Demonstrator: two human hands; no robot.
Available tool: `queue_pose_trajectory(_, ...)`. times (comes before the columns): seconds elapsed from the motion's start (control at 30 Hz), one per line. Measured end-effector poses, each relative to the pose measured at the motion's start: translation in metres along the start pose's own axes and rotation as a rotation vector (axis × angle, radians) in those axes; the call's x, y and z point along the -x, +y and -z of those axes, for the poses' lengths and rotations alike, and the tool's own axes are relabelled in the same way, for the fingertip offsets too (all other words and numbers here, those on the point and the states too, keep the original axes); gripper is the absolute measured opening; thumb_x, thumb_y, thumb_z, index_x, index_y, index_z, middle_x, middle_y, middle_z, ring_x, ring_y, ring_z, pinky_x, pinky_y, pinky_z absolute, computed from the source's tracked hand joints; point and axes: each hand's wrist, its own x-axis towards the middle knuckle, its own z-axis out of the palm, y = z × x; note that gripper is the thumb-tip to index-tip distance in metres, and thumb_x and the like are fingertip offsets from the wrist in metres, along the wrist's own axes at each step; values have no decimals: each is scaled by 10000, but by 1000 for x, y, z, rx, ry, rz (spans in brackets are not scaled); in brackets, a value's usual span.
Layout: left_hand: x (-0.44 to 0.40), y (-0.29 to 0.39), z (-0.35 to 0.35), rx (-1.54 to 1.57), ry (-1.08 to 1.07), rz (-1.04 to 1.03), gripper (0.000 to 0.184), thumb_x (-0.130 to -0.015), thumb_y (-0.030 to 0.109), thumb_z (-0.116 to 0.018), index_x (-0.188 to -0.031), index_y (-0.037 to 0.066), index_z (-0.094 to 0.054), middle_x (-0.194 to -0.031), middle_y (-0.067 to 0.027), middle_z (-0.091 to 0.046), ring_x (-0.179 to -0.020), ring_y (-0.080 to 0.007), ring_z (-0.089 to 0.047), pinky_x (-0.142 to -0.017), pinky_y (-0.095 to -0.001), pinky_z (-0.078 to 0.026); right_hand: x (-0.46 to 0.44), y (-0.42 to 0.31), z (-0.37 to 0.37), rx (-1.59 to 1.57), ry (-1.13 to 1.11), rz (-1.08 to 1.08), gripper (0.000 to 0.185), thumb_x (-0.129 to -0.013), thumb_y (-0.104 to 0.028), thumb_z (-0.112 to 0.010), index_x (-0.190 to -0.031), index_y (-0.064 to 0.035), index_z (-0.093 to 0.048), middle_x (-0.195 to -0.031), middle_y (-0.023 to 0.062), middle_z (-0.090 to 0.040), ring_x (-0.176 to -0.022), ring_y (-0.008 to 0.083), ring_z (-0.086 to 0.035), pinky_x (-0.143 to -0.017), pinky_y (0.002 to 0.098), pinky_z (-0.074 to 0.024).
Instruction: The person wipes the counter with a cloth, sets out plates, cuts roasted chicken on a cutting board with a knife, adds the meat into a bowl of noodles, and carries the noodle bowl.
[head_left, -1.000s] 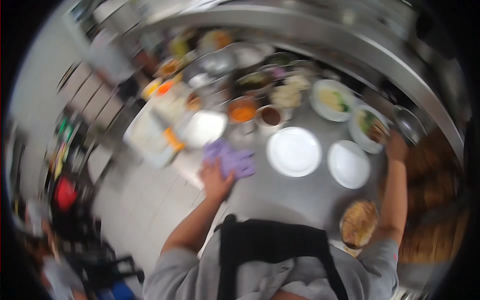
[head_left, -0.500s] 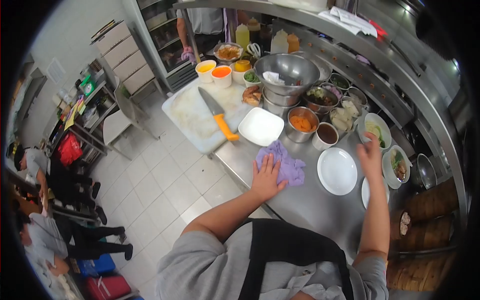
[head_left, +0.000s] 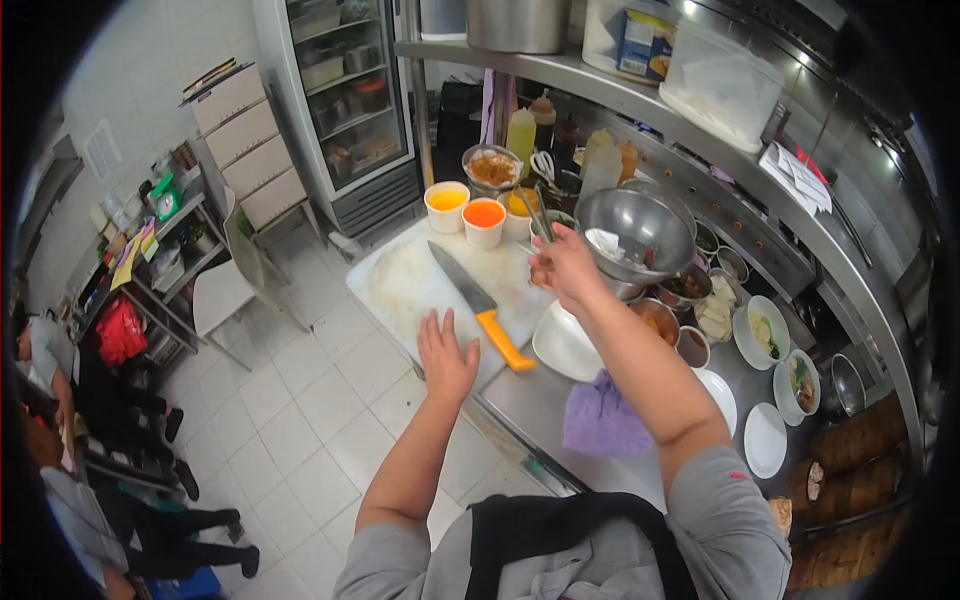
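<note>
My left hand point(head_left: 447, 362) is open, fingers spread, at the near edge of the white cutting board point(head_left: 385, 275). Just beyond it lies a knife point(head_left: 478, 298) with an orange handle, flat on the board. My right hand point(head_left: 566, 268) reaches over the board's right side with its fingers closed around slim metal tongs point(head_left: 540, 215) pointing up. Beneath this arm are a white square dish point(head_left: 562, 345) and a crumpled purple cloth point(head_left: 602, 420), both partly covered. The browned meat piece is mostly hidden behind my right hand.
Tubs of yellow sauce point(head_left: 446, 205) and orange sauce point(head_left: 485, 222) stand at the board's back. A large steel bowl point(head_left: 640, 225) sits right of my right hand. White plates point(head_left: 765, 440) and food bowls point(head_left: 760, 333) line the right. A steel shelf point(head_left: 610, 82) hangs above.
My left hand has left the purple cloth and moved to the board's edge. My right hand has swung left from the food bowls and now holds tongs. The view has shifted.
</note>
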Motion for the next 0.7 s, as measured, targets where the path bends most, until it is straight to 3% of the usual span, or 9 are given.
queue_pose_trajectory(0.2,3,-20,-18,-226,-338,90,626,-877,444,-568,-1381,91,-456,-1496,-214,-326,-1406,-404,-244,-1137,-560,-146,-170,1,-23,-249,283,57,432,-868,-16,-498,-1291,-59,-422,-984,89,-578,-788,203,-598,-582,341,-454)
queue_pose_trajectory(0.37,-1,-19,-18,-226,-368,46,592,-875,436,-573,-1354,98,-492,-1491,-193,-347,-1399,-390,-267,-1137,-552,-163,-234,-1,-22,-337,523,152,532,-891,-347,-638,-1285,-36,-460,-1187,177,-557,-1062,308,-571,-745,442,-522)
queue_pose_trajectory(0.43,0,-22,-21,-279,-366,89,581,-877,437,-572,-1347,102,-499,-1492,-181,-353,-1394,-385,-276,-1132,-548,-185,-244,25,-12,-205,283,189,484,-889,-282,-623,-1267,-11,-488,-1203,173,-560,-941,319,-634,-749,412,-541)
queue_pose_trajectory(0.47,0,-22,-22,-292,-382,86,580,-877,436,-573,-1347,105,-498,-1491,-178,-355,-1394,-382,-277,-1129,-547,-196,-218,26,-30,-86,340,188,224,-919,-182,-530,-1041,-15,-613,-950,163,-619,-825,256,-595,-722,401,-501)
queue_pose_trajectory(0.5,-1,-20,-21,-306,-396,88,578,-877,436,-573,-1348,109,-496,-1491,-174,-357,-1395,-378,-277,-1125,-547,-207,-205,36,-34,505,385,265,185,-874,-136,-553,-1043,-65,-574,-920,69,-621,-753,208,-609,-647,374,-510)
queue_pose_trajectory(0.53,0,-18,-21,-320,-398,77,576,-880,433,-571,-1352,113,-491,-1490,-172,-361,-1395,-374,-280,-1125,-543,-212,-222,93,-36,227,278,614,127,-889,-154,-570,-999,-90,-572,-812,26,-583,-686,171,-568,-602,338,-481)
queue_pose_trajectory(0.57,0,-17,-22,-340,-388,81,573,-883,430,-568,-1356,118,-486,-1488,-169,-364,-1395,-369,-283,-1124,-539,-217,-140,79,-47,-138,-11,407,106,-901,-165,-595,-982,-98,-575,-792,-6,-562,-674,122,-553,-592,296,-469)
queue_pose_trajectory(0.63,1,-19,-26,-343,-401,49,564,-894,431,-553,-1360,120,-482,-1486,-164,-370,-1391,-367,-292,-1121,-539,-223,-47,93,-50,-88,-216,263,133,-921,-157,-585,-1017,-67,-569,-856,-16,-590,-710,76,-552,-641,263,-486)
queue_pose_trajectory(0.7,3,-23,-21,-364,-393,31,556,-905,432,-538,-1363,123,-478,-1485,-158,-375,-1388,-365,-301,-1118,-538,-228,22,115,-23,277,-456,561,138,-940,-156,-549,-1004,-41,-591,-807,2,-607,-713,99,-569,-649,290,-490)
